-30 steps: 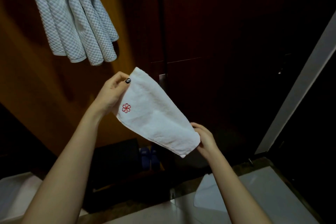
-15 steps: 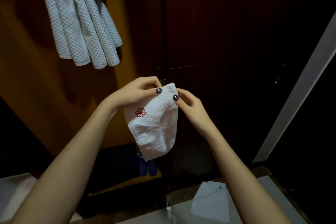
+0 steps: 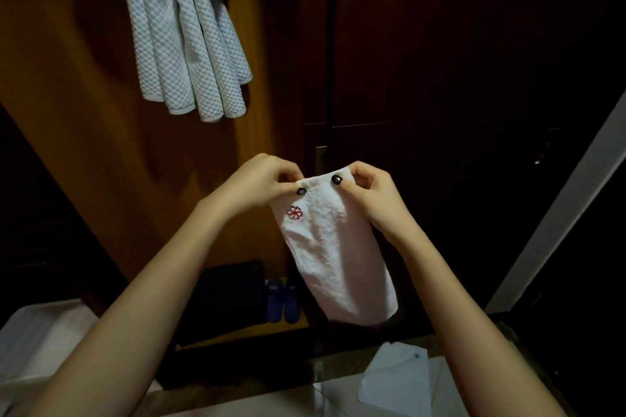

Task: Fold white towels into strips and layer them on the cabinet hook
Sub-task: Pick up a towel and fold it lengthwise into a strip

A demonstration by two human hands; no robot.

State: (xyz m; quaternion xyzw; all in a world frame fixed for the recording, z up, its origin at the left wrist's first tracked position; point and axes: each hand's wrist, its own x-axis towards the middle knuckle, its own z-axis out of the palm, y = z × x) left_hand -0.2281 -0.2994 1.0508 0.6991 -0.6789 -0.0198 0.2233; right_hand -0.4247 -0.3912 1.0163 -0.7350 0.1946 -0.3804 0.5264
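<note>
My left hand pinches the top left corner of the towel, thumb and curled fingers closed on the hem. My right hand pinches the top right corner the same way, thumb on the front of the cloth. The two hands sit close together, so the top edge between them is short. The towel is folded into a narrow strip and hangs from my grip in the air in front of the dark cabinet, its lower end slanting down to the right. A small red flower is stitched near the upper left corner, just below my left thumb.

Up and to the left, well apart from my hands, the hung towels drape down the cabinet side in several waffle-textured strips. I cannot see what holds them. Below, a pair of blue slippers stands in the cabinet's bottom. A pale cloth lies flat by the far edge of the worktop.
</note>
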